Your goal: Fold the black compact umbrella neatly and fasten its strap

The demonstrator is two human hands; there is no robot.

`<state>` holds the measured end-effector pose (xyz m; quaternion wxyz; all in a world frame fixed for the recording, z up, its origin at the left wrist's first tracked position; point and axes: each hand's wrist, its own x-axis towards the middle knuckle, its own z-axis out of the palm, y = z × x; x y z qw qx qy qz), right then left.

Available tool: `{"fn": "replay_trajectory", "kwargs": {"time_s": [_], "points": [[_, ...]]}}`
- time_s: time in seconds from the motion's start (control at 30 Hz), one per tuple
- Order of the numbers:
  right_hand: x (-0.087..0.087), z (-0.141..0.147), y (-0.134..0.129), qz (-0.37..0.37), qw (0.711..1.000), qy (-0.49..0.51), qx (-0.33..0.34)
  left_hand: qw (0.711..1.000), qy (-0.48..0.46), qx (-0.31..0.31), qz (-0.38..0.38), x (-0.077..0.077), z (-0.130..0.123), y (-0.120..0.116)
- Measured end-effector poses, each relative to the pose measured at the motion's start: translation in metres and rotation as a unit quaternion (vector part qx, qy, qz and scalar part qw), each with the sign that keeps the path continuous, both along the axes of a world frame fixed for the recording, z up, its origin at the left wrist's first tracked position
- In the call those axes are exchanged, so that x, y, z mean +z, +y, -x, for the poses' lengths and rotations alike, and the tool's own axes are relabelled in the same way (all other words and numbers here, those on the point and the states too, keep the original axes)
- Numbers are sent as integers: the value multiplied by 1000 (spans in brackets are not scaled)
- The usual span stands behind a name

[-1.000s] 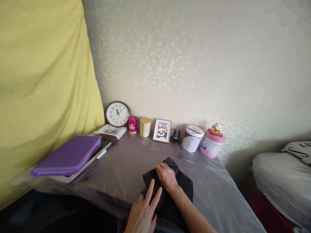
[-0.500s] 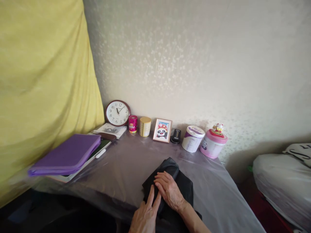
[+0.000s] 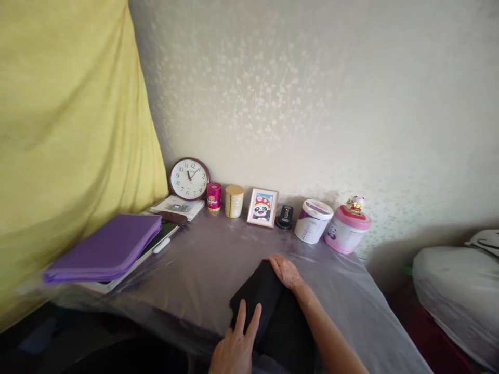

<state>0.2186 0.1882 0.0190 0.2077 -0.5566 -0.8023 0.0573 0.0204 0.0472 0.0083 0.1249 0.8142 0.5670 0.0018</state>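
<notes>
A folded black cloth [image 3: 283, 327] lies near the table's front edge, its upper layer turned over toward the left. My left hand [image 3: 236, 343] rests on the near part of this cloth, two fingers stretched apart in a V and the other fingers partly hidden. At the far corner of the cloth, my right hand [image 3: 286, 271] has its fingers bent together over the edge. The fingertips there are hard to make out. The lower end of the cloth runs out of view at the bottom.
A purple folder [image 3: 105, 244] lies on papers at left, beside a white marker [image 3: 161, 245]. Along the wall stand a clock [image 3: 189, 179], pink tin [image 3: 214, 197], yellow-lidded can [image 3: 234, 201], picture frame [image 3: 262, 208], black device [image 3: 285, 217], white tub [image 3: 313, 222] and pink tub [image 3: 346, 231] bearing a figurine.
My right hand has moved from the middle of the cloth to its far corner. The raised glossy fold there now lies flatter. My left hand stays about where it was.
</notes>
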Motion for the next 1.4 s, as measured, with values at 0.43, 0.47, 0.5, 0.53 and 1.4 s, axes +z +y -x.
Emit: {"fn": "replay_trajectory", "kwargs": {"time_s": [0.43, 0.47, 0.5, 0.53, 1.4], "points": [[0, -67, -81, -21, 945, 173, -277, 1000, 2, 30, 5, 11, -6, -4], [-2, -68, -95, 2, 939, 196, -282, 1000, 2, 31, 4, 12, -7, -5], [-4, -67, -107, 31, 932, 224, -282, 999, 1, 32, 3, 12, -7, -6], [-7, -63, -118, 63, 923, 256, -280, 999, 0, 33, -1, 12, -8, -6], [6, 59, -50, 76, 911, 387, -119, 1000, -10, 21, 1, 6, -9, -5]]}}
